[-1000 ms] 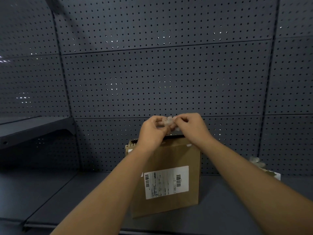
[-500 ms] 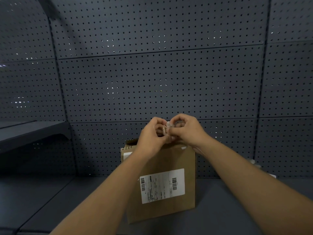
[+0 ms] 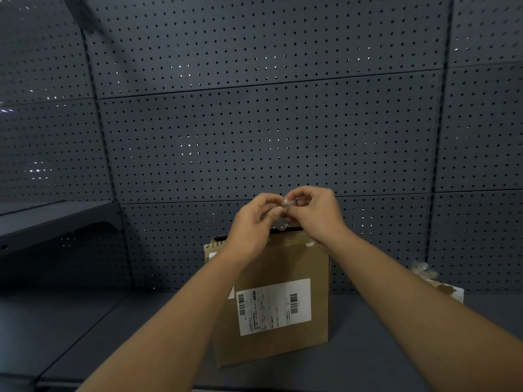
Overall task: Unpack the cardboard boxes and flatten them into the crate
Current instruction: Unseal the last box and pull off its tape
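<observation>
Tape [image 3: 285, 202], a small clear wad of it, is pinched between the fingertips of the left hand [image 3: 256, 222] and the right hand [image 3: 314, 212], just above the open top of the cardboard box [image 3: 278, 304], which stands upright near the middle of the shelf [image 3: 85, 335], back toward the perforated panel [image 3: 254, 137]. Best to ball the sticky strip tight so it frees both hands, drop it aside, then steady the box with one hand before emptying it; no crate shows here
</observation>
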The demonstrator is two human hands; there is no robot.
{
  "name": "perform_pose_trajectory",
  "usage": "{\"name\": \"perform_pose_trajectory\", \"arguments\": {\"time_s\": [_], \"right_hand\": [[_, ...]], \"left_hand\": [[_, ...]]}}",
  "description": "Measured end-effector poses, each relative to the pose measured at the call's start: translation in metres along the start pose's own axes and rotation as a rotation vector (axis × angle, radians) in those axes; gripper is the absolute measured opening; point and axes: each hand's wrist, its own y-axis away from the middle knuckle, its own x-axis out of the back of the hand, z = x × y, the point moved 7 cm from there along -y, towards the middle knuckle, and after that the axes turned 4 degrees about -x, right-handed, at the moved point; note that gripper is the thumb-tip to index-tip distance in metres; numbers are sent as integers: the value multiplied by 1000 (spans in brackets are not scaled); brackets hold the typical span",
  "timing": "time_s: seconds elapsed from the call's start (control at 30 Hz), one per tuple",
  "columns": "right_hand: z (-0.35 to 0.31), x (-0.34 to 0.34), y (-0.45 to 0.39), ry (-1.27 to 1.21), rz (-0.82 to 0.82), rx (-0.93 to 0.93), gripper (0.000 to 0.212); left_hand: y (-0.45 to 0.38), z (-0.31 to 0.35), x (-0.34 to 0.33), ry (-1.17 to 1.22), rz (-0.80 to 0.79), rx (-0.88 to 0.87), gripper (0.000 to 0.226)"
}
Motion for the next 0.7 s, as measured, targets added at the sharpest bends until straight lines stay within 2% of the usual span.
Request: {"name": "perform_pose_trajectory", "arguments": {"time_s": [0.13,0.27,0.37,0.47,0.53,0.6,0.7], "right_hand": [[0,-1,-1,7,2,9,12],[-3,2,1,195,43,87,8],[7,15,0,243,77,55,13],[19,31,-4,235,109,29,16],[24,37,-4,249,102,18,23],[29,42,-2,262,89,25,31],[35,55,4,312,97,38,27]], "left_hand": [[1,3,2,-51,65,19,17],[1,-2,13,-268,151,48,4],[-1,-11,24,-321,163,93,16],[-2,-11,6,-543,5,119,32],[2,-11,-15,-802,-145,116,49],[7,-8,-35,-1032,-249,60,58],[10,-9,-50,-1117,-357,15,59]]}}
